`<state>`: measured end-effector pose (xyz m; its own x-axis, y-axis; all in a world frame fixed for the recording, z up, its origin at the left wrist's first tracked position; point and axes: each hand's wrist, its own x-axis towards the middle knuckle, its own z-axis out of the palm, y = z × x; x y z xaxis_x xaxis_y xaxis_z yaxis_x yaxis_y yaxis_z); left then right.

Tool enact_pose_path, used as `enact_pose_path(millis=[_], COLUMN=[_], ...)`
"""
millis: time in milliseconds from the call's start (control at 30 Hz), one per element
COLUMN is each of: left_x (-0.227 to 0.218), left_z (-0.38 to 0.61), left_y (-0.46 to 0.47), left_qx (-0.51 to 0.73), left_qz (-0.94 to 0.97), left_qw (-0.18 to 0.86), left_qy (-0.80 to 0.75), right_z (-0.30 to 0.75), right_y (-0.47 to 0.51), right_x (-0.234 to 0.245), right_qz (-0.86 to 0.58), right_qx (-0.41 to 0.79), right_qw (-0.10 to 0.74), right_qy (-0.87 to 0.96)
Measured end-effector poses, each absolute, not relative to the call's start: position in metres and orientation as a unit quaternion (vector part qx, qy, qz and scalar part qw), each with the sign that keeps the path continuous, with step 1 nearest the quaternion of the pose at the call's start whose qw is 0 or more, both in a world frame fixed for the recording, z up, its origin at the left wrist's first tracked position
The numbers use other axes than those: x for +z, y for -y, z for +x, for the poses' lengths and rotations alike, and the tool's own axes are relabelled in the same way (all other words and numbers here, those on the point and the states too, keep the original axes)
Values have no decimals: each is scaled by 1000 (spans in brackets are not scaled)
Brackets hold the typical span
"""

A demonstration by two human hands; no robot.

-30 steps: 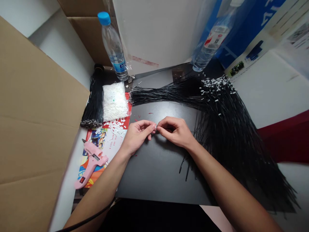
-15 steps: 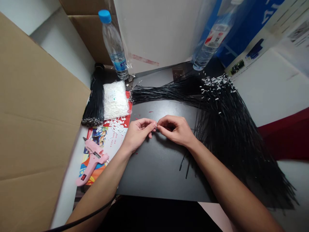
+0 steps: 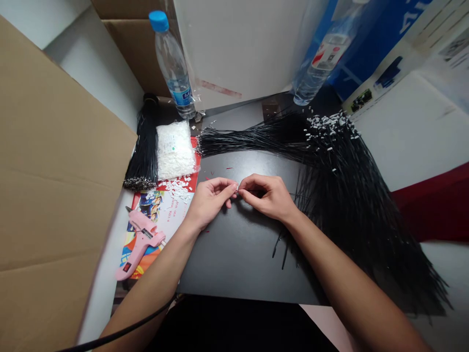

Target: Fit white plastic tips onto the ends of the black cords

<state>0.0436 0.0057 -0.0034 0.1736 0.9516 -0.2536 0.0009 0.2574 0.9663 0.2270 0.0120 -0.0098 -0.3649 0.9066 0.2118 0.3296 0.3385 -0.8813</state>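
Note:
My left hand [image 3: 209, 200] and my right hand [image 3: 267, 195] meet fingertip to fingertip over a black mat [image 3: 238, 249]. Both are pinched shut around a tiny white connector [image 3: 237, 187] held between them. A thin black wire runs from my right hand toward the big heap of black wires [image 3: 351, 205] on the right, several of them tipped with white connectors. Another spread of black wires [image 3: 252, 139] lies across the back of the mat.
A bag of white connectors [image 3: 175, 150] and a tied bundle of black wires [image 3: 143, 151] lie at the left. Loose white connectors sit on a colourful sheet [image 3: 161, 210] beside a pink glue gun [image 3: 141, 242]. Two water bottles [image 3: 172, 63] stand behind. A cardboard panel [image 3: 54, 186] walls the left.

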Motion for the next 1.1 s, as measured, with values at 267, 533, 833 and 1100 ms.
enact_pose_path(millis=[267, 533, 833, 1100], left_x=[-6, -13, -14, -14], left_z=[45, 48, 49, 50], left_y=[-4, 1, 0, 0], left_qx=[388, 393, 410, 401], left_qz=[496, 533, 519, 504], left_qw=[579, 530, 533, 539], left_qy=[-518, -530, -528, -542], right_z=[227, 226, 227, 228], right_y=[-13, -12, -10, -12], right_x=[-10, -5, -10, -4], right_qz=[-453, -484, -480, -477], right_qx=[388, 368, 421, 370], right_qw=[346, 320, 346, 295], right_qy=[724, 726, 687, 741])
